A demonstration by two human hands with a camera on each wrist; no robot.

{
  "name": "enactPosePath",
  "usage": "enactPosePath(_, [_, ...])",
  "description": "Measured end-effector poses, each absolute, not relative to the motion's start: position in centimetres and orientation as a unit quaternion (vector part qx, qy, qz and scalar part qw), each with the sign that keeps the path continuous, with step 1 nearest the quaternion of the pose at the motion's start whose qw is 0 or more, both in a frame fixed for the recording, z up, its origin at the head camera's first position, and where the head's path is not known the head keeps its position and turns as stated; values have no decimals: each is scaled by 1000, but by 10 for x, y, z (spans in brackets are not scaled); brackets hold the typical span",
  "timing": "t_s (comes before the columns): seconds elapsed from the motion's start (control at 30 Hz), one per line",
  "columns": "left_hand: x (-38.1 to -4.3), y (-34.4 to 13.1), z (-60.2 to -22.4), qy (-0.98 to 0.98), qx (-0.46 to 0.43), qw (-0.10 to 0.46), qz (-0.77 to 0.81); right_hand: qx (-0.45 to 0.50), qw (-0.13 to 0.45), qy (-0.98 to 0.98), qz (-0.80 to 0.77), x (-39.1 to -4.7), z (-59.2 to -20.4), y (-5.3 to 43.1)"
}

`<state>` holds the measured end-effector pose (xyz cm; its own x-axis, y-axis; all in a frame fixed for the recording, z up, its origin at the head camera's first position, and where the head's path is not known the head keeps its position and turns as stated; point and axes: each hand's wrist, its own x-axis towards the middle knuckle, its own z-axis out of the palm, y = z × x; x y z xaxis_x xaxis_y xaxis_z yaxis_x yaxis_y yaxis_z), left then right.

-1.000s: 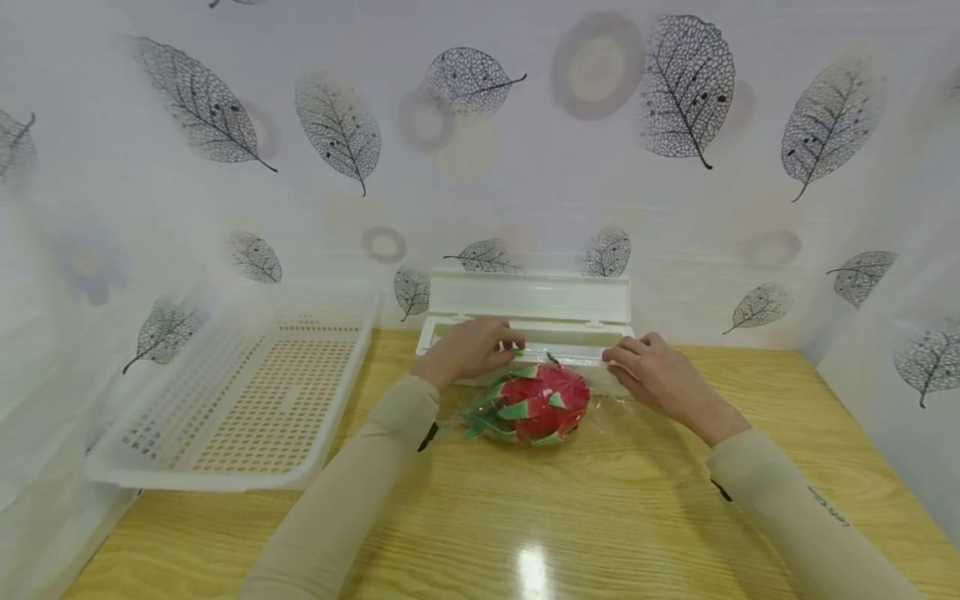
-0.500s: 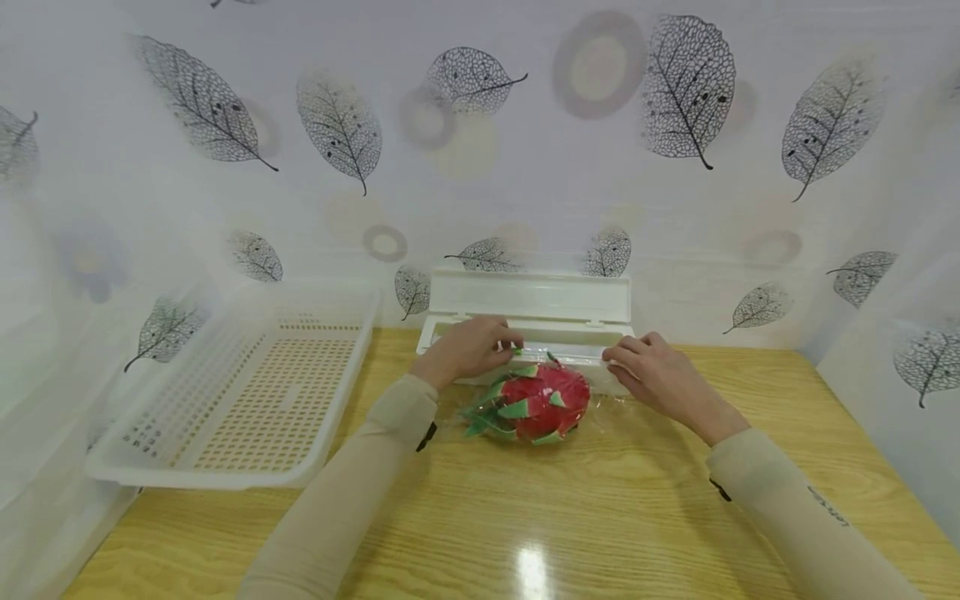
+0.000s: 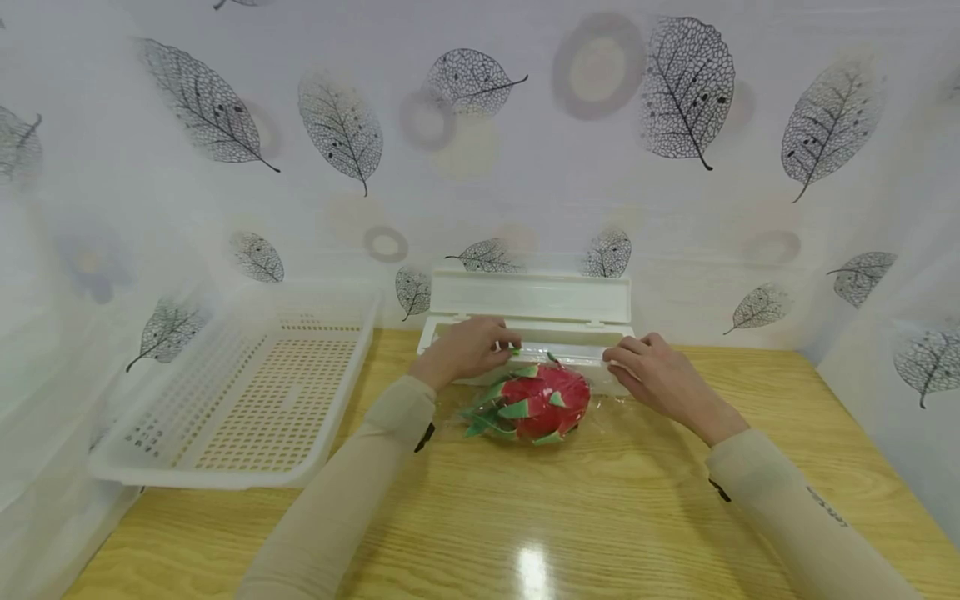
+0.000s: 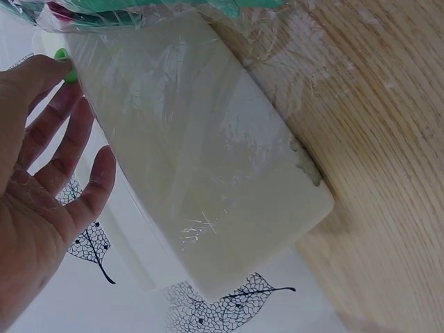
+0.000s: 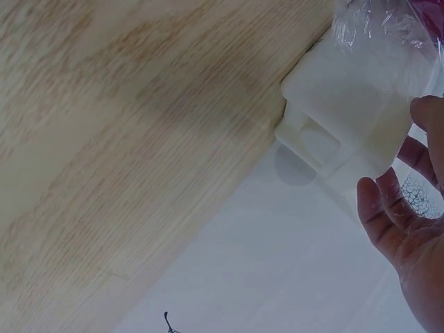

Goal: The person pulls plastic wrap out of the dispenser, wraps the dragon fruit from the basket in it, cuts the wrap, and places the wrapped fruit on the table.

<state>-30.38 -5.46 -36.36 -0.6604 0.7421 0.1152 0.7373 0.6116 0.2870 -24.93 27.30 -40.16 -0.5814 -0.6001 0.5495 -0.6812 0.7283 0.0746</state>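
Note:
A long white cling film box (image 3: 529,298) stands at the back of the table with its lid raised. My left hand (image 3: 468,348) pinches a small green slide cutter (image 4: 70,73) at the box's front edge, thumb on top, the other fingers loosely bent. At the right end, my right hand (image 3: 660,379) holds the edge, its thumb on the front side in the right wrist view. Clear cling film (image 4: 187,90) drapes down over the box's front. It covers a red dragon fruit (image 3: 551,400) with green scales, lying on the table between my hands.
On the left stands a white perforated plastic basket (image 3: 330,442). A pale sheet (image 3: 480,192) printed with leaves hangs behind the wood-grain table (image 3: 600,517) and along its sides.
My left hand has slid slightly left along the box's edge with the green slide cutter. The right hand, box and dragon fruit have stayed in place.

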Motion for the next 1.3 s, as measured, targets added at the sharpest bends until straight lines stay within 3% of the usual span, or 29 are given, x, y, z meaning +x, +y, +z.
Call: enactPosePath(1.3, [-303,-62,-364,895,415,0,166,360,287,-885,73,-250,-402,273])
